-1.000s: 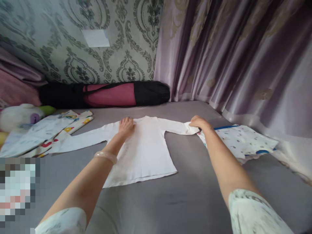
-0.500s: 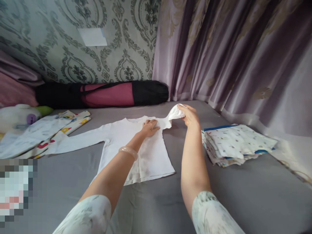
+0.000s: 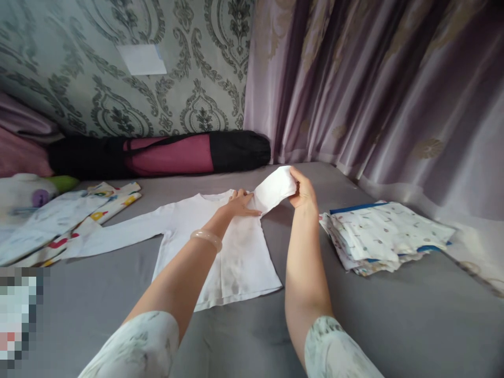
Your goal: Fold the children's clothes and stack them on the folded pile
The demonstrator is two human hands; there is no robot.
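Note:
A small white long-sleeved shirt (image 3: 244, 262) lies spread on the grey bed sheet, with grey-brown shading down its front. My left hand (image 3: 237, 203) rests flat on it near the shoulder, fingers spread and the thumb towards the raised sleeve. Lifted off the bed, the right-hand sleeve (image 3: 273, 190) is pinched at its end by my right hand (image 3: 303, 189); some of those fingers are hidden behind the cloth. The other sleeve (image 3: 126, 231) stretches out to the left over the sheet.
Folded patterned cloths (image 3: 389, 231) are stacked at the right. More printed cloth (image 3: 51, 220) and a white plush toy (image 3: 23, 189) lie at the left. A long black and maroon bag (image 3: 169, 155) runs along the wall, beside purple curtains (image 3: 334, 79).
The sleeve in my right hand has gone from bunched to drawn out straighter and flatter. My left hand's fingers have spread on the shirt. The view has shifted slightly.

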